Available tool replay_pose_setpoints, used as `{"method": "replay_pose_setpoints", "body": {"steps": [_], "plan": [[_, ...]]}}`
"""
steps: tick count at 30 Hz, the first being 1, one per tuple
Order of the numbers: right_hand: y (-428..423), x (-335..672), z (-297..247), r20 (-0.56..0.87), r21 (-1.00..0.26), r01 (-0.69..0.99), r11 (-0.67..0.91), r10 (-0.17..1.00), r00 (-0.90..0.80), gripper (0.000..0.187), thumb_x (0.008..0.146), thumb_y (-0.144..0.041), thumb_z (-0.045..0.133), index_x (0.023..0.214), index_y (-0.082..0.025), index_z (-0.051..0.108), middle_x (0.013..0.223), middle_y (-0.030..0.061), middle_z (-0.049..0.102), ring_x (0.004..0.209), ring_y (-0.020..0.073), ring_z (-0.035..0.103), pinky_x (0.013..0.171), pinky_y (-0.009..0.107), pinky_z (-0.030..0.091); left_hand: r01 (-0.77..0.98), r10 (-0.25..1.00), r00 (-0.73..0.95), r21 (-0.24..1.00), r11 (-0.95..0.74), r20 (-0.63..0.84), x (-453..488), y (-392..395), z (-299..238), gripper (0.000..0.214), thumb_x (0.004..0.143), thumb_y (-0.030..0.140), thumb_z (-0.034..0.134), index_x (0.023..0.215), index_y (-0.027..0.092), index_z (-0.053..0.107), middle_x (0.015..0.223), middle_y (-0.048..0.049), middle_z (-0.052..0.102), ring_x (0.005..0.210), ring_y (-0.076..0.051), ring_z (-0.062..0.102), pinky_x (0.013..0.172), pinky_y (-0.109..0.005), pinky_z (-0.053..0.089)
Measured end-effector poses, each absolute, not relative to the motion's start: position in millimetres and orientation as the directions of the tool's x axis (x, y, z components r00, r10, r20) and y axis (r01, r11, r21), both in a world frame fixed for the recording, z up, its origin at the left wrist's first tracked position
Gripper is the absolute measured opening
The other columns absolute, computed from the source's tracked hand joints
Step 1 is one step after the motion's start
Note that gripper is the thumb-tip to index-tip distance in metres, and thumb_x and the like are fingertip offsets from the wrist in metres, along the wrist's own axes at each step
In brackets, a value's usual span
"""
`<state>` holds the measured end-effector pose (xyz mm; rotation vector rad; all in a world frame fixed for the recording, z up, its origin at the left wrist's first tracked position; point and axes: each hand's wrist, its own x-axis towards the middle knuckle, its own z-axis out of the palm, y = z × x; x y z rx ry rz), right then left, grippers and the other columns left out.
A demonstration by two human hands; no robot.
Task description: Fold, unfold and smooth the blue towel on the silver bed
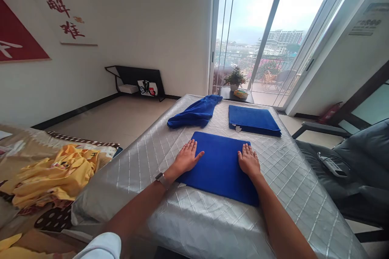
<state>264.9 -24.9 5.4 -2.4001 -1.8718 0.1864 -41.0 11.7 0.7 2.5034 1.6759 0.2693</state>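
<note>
A blue towel (220,166), folded into a flat rectangle, lies on the silver quilted cover (146,170) in front of me. On its left edge my left hand (188,156) rests flat, fingers out and thumb spread. My right hand (249,158) lies flat on the right edge, fingers stretched forward. A small white tag pokes out at the near left side. Behind it to the right sits a stack of folded blue towels (253,118) with a white label. Another blue towel (194,112) lies crumpled at the far left of the cover.
Yellow clothes (57,174) are heaped on the left. At the right stands a dark armchair (361,170) with a power strip (332,166) on its seat. Beyond the far edge, a small table holds a potted plant (235,77) before the glass door.
</note>
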Motion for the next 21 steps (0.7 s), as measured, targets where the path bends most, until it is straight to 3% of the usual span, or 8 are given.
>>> {"method": "replay_pose_setpoints", "body": {"steps": [5,11,15,21], "plan": [[-25,264,5,-0.031,-0.168,0.955,-0.243,0.970,0.241,0.068,0.103,-0.040,0.012,0.162,-0.006,0.019,0.170,0.0089,0.015,0.157,0.0210,0.010,0.126,0.041,0.008,0.768,0.794,0.602,0.209,-0.605,0.084,20,8,21,0.082,0.102,0.067,0.014,0.159,0.010,0.031,0.165,-0.0138,0.030,0.154,-0.027,0.023,0.125,-0.042,0.020],[-32,269,5,-0.020,-0.086,0.979,-0.185,0.983,0.184,0.065,0.101,-0.030,0.020,0.162,-0.007,0.020,0.170,0.0090,0.014,0.157,0.0207,0.010,0.125,0.040,0.011,0.600,0.640,0.753,0.238,-0.764,0.156,136,-1,18,0.078,0.104,0.060,0.006,0.158,0.009,0.032,0.164,-0.0131,0.032,0.154,-0.022,0.024,0.126,-0.038,0.018],[-34,269,6,-0.019,-0.063,0.984,-0.168,0.986,0.167,0.064,0.101,-0.028,0.021,0.162,-0.010,0.022,0.170,0.0079,0.015,0.157,0.0208,0.010,0.125,0.040,0.011,0.643,0.695,0.703,0.281,-0.712,0.151,154,7,6,0.083,0.103,0.062,0.003,0.158,0.006,0.030,0.164,-0.0149,0.031,0.154,-0.023,0.024,0.126,-0.039,0.017],[-28,264,7,-0.017,-0.133,0.965,-0.227,0.974,0.227,0.067,0.103,-0.038,0.014,0.161,-0.005,0.022,0.169,0.0094,0.018,0.156,0.0210,0.013,0.126,0.041,0.011,0.758,0.802,0.587,0.275,-0.592,0.109,93,40,-4,0.088,0.100,0.068,0.006,0.158,0.006,0.031,0.166,-0.0148,0.026,0.155,-0.025,0.019,0.127,-0.043,0.014]]}}
